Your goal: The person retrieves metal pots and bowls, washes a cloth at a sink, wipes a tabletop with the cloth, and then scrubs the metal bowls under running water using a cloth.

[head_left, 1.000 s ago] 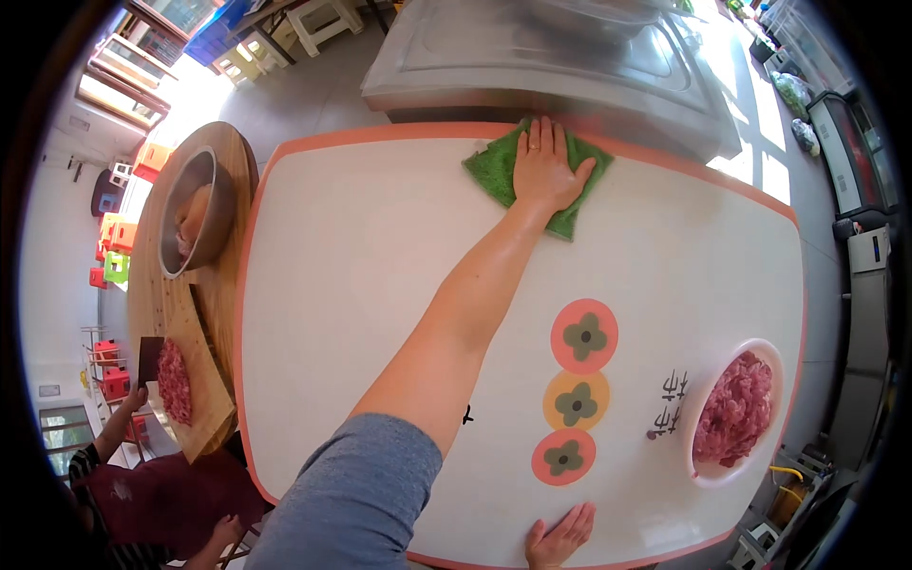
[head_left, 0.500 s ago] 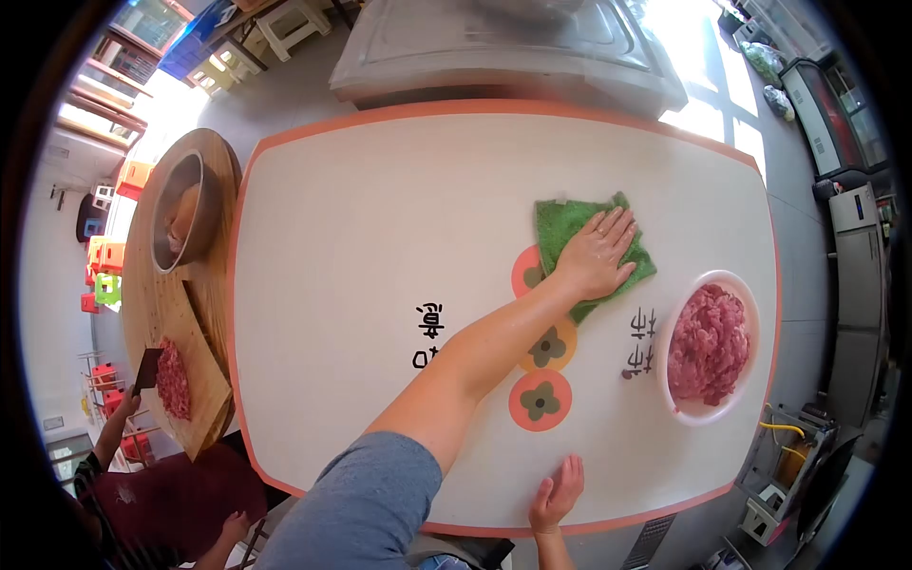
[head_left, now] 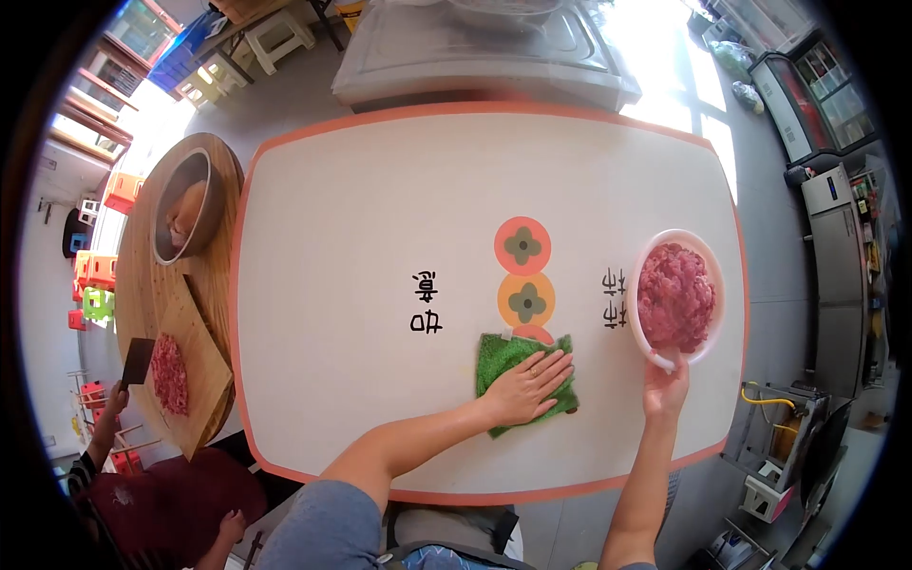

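My left hand (head_left: 525,389) lies flat with its fingers stretched out on a green cloth (head_left: 496,361), pressing it to the white tabletop. The cloth covers most of the lowest of three printed fruit pictures. My right hand (head_left: 666,388) grips the near rim of a pale pink bowl (head_left: 719,313), its thumb over the edge. Raw minced meat (head_left: 676,296) fills the bowl, which stands on the right side of the table.
A round wooden table (head_left: 142,223) on the left bears a metal bowl (head_left: 209,223) and a cutting board (head_left: 199,380) with minced meat. A co-worker there holds a cleaver (head_left: 138,361). Beyond the white table (head_left: 342,209) stands a plastic-covered surface (head_left: 456,62).
My left hand has drawn the green cloth nearer to me, uncovering the upper fruit picture. My right hand has gone from the table's near edge to the bowl's rim.
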A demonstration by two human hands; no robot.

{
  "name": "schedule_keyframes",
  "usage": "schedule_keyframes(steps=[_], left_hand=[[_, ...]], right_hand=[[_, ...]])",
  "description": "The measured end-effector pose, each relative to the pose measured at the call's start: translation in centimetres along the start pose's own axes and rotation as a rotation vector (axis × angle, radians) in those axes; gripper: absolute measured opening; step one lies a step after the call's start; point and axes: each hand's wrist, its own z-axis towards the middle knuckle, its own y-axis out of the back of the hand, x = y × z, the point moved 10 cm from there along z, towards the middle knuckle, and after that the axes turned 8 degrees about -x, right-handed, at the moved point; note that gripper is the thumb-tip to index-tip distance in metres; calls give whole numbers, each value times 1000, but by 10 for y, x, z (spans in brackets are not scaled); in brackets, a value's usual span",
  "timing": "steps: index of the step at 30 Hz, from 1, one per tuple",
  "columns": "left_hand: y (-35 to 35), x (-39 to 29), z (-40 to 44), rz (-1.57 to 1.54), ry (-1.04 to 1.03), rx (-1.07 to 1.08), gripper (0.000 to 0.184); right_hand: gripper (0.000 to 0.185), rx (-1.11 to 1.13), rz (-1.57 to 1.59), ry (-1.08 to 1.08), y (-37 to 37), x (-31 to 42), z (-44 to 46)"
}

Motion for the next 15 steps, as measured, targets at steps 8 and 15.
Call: schedule_keyframes(steps=[8,15], left_hand=[[33,-7,-63,-20,107,-119,44],[63,5,-91,-118,297,-247,49]], right_hand=[[10,-102,-178,32,9,11,9],[25,222,-510,-51,-56,-57,-57]])
